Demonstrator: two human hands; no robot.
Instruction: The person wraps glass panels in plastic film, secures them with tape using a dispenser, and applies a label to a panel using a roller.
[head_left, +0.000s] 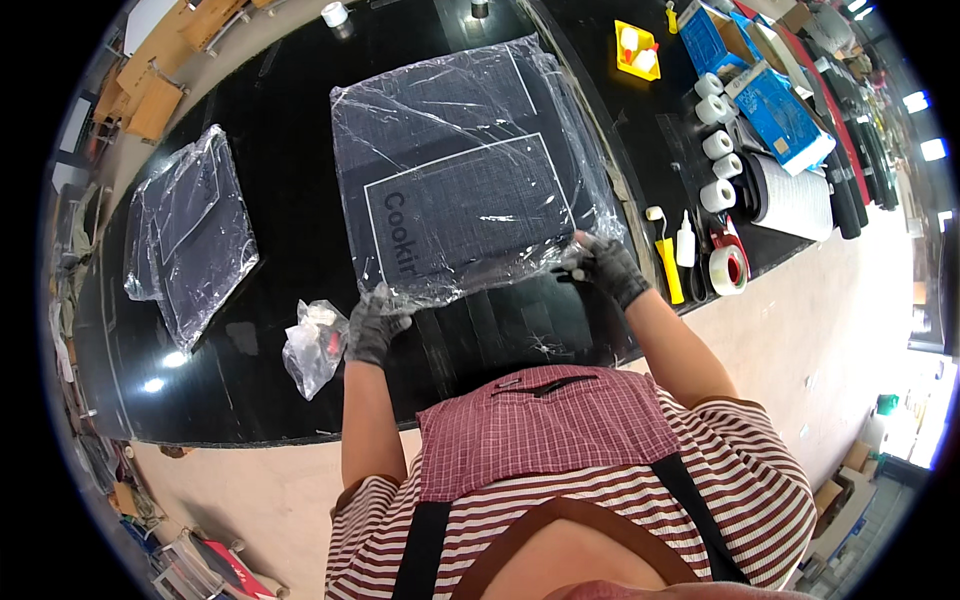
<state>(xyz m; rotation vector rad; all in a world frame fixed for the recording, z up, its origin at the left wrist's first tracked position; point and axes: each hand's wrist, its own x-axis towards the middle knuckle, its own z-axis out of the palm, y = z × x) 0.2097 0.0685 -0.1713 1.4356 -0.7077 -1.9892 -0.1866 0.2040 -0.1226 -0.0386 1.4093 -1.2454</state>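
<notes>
A folded dark-grey fabric piece with white line printing and lettering lies flat inside a large clear plastic bag (450,190) in front of me. At the bag's near left corner, my left hand (370,332) in a dark glove is closed on the loose plastic edge. My right hand (612,270), in a dark glove with a bare fingertip showing, pinches the plastic at the near right corner. A small crumpled clear bag (312,350) with white and red contents rests just left of my left hand.
Another wrapped dark fabric piece (195,240) lies on the black table (290,160) at left. To the right are a yellow-handled roller (668,268), a white squeeze bottle (685,240), a tape roll (728,270), several white rolls (717,145), a blue box (780,115) and a yellow tray (637,52).
</notes>
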